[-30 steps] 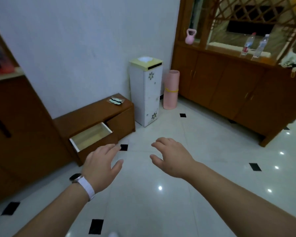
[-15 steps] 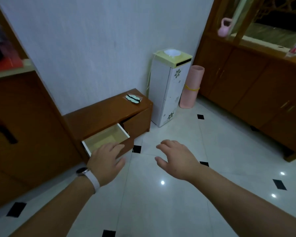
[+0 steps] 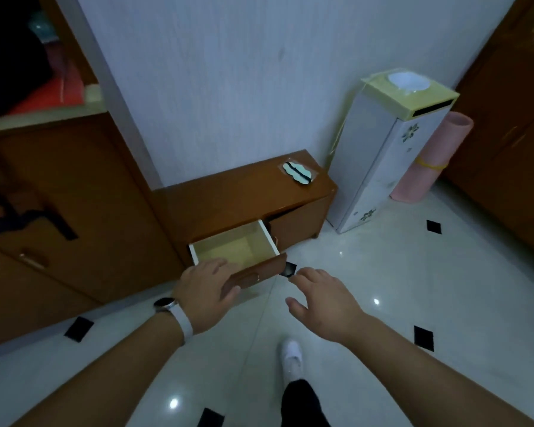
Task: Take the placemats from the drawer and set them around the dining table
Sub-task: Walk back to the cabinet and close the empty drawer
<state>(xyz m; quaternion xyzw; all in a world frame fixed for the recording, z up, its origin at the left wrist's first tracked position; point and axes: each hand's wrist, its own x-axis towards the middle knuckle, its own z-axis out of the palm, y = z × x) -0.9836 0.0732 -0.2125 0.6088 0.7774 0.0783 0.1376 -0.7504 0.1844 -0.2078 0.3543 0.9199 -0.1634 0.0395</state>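
At the bottom of the frame a white shoe (image 3: 292, 359) and a dark trouser leg stand on the pale tiled floor (image 3: 413, 272). Above them, both bare forearms reach up toward mid-frame. The left hand (image 3: 205, 292), with a white-strapped watch (image 3: 173, 312) on its wrist, lies over the front edge of the open drawer (image 3: 238, 251) — fingers spread, grasping nothing. The right hand (image 3: 321, 300) hovers just right of the drawer front, fingers loosely apart and empty. The drawer's pale inside shows at centre frame; no placemats can be made out in the part that shows. It belongs to a low wooden cabinet (image 3: 228, 198) against the wall, with a small pale-green scalloped item (image 3: 299, 172) on top. Further right stand a tall white floral unit (image 3: 386, 155) and a rolled pink mat (image 3: 429, 158).
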